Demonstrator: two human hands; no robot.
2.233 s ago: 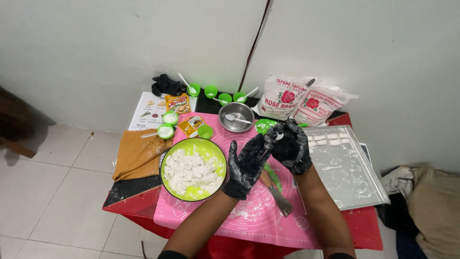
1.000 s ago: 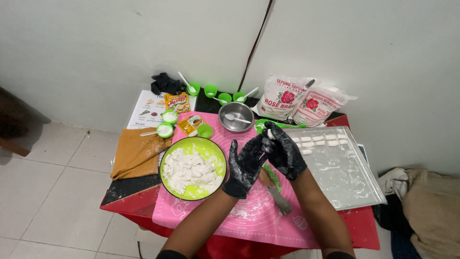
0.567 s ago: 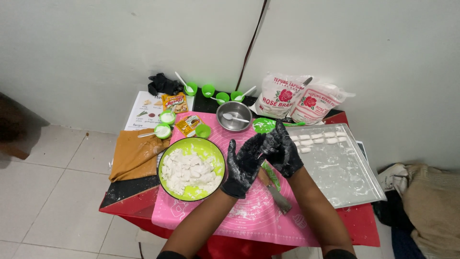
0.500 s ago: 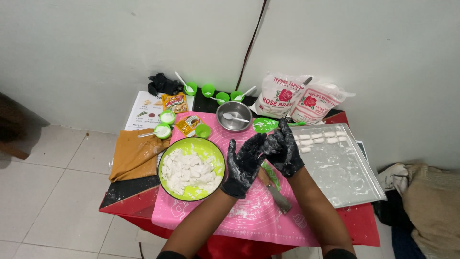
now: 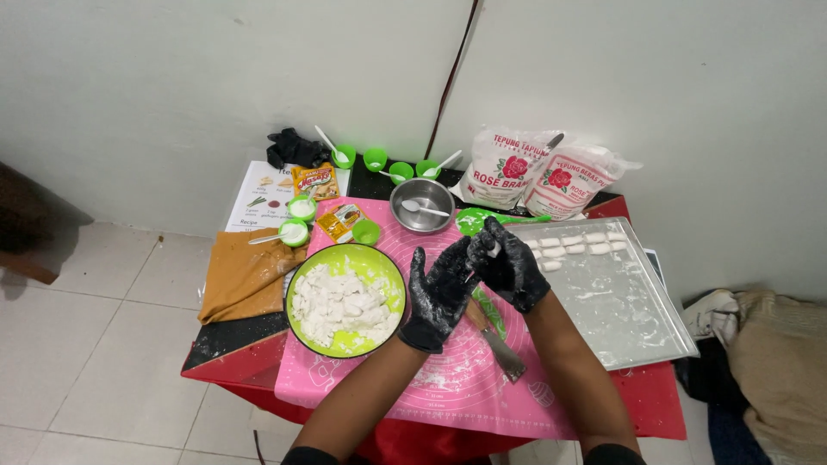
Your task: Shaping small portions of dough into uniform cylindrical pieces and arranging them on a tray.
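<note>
Two white flour bags (image 5: 538,176) with red flower emblems are leaning against the wall just behind the metal tray (image 5: 633,331), at its far edge. A small orange sachet (image 5: 314,181) is lying on a white recipe sheet (image 5: 263,202) well to the far left of the tray, and a second yellow sachet (image 5: 338,222) is resting on the pink mat (image 5: 448,387) nearer to it.

Both hands are wearing black gloves dusted with white flour and are hovering just off the tray's left edge, over the mat. The left hand (image 5: 441,293) is standing open, fingers spread and palm turned toward the other hand. The right hand (image 5: 510,265) is curling closed around a small white dough piece (image 5: 493,250), pinching it between thumb and fingertips. The two hands are almost touching.

Left of the tray, beyond the hands, a green bowl (image 5: 392,271) is holding white dough chunks (image 5: 340,306). Shaped dough pieces (image 5: 573,243) are lining the tray's far end; the rest of its floury surface is lying bare. A scraper (image 5: 500,344) is lying on the mat beside the tray's left edge, under the hands.
</note>
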